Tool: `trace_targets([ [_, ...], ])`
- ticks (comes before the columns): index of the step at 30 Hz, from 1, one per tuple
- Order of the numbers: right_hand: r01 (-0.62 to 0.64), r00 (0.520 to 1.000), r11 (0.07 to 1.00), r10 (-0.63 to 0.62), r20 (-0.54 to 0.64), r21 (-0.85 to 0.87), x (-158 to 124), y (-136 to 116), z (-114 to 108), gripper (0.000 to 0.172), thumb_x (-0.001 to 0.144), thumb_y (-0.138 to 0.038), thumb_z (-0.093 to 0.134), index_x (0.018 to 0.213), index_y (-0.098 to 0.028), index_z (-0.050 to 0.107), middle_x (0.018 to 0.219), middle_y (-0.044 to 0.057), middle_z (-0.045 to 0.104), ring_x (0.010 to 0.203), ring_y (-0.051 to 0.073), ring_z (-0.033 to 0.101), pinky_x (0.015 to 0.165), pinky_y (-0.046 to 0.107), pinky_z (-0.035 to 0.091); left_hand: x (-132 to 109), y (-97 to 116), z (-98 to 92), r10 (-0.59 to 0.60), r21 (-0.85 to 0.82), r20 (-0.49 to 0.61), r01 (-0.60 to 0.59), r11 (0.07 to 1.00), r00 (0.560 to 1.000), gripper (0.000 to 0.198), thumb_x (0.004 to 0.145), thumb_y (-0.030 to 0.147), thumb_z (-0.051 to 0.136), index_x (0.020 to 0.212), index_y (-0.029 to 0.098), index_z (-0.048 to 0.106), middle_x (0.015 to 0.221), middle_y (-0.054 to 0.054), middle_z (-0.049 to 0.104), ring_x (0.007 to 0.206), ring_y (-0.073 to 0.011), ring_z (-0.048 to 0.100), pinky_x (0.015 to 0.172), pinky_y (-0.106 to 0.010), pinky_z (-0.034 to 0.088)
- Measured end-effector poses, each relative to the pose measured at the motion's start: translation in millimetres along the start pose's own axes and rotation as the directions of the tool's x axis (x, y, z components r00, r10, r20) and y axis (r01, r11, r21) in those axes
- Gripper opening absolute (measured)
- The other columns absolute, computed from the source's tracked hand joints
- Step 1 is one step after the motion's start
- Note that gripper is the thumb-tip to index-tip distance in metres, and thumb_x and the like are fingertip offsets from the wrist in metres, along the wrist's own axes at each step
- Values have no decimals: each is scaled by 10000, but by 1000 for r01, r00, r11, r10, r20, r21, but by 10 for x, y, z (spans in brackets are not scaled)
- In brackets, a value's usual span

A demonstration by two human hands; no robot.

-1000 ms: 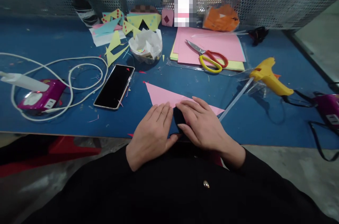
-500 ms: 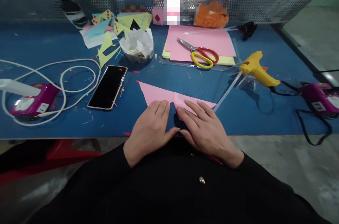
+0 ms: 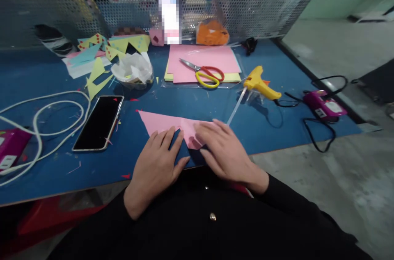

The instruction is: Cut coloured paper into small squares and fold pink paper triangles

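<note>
A pink folded sheet of paper (image 3: 161, 121) lies on the blue table near its front edge, wide at the top with a notch in its lower middle. My left hand (image 3: 155, 165) rests palm down on its lower left part, fingers spread. My right hand (image 3: 226, 151) lies over its right part, fingers stretched out and covering that end. Between the hands, a raised pink flap shows beside the right fingertips. Both thumbs point inward and are apart.
Red-and-yellow scissors (image 3: 203, 72) lie on pink and yellow sheets (image 3: 175, 57). A yellow glue gun (image 3: 261, 83) is at right, a phone (image 3: 99, 122) and white cable at left. Behind are a scrap-filled bowl (image 3: 133, 70), cut yellow pieces (image 3: 97, 73) and a mesh panel.
The camera view has turned to the right. My hands have moved slightly apart, and more of the pink paper's middle flap shows beside my right fingers.
</note>
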State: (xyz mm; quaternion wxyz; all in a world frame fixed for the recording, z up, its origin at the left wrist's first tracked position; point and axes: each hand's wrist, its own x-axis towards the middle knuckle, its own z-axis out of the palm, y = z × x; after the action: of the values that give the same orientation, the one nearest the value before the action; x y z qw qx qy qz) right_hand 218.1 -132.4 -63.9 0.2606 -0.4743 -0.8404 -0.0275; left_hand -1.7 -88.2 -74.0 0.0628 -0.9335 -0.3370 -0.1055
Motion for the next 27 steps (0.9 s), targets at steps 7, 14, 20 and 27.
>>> trace_targets([
  [7,-577,779,622,615,-126,-529,76,985,-573,469,860,-228,530,1279,-18,554,1269,272,641,1122,397,611,915,492,445,73,58,2,-53,-13,-130,52,999,990,629,953,570,477,1221,29,652,1207,-255,664,1064,-373,632,903,-504,542],
  [14,-552,712,592,701,37,-587,159,1530,-654,234,780,-188,579,988,-115,659,917,182,685,806,296,606,664,359,348,132,193,40,-183,-30,-224,181,983,957,373,941,391,575,1117,83,692,1101,-177,724,992,-315,664,849,-437,567],
  [20,-584,753,621,655,-62,-523,118,1556,-585,276,774,-207,610,1004,-75,684,1003,232,649,817,278,566,646,366,306,119,225,53,-215,-77,-252,202,976,943,314,927,279,559,1143,91,687,1114,-168,741,1006,-301,682,868,-445,563],
  [27,-693,721,638,615,-321,-336,107,1584,-580,326,693,-241,716,986,-107,664,1066,285,638,941,354,545,731,449,353,107,209,83,-202,-96,-327,181,979,923,228,903,153,555,1045,128,732,1030,-124,784,975,-296,713,817,-445,556],
])
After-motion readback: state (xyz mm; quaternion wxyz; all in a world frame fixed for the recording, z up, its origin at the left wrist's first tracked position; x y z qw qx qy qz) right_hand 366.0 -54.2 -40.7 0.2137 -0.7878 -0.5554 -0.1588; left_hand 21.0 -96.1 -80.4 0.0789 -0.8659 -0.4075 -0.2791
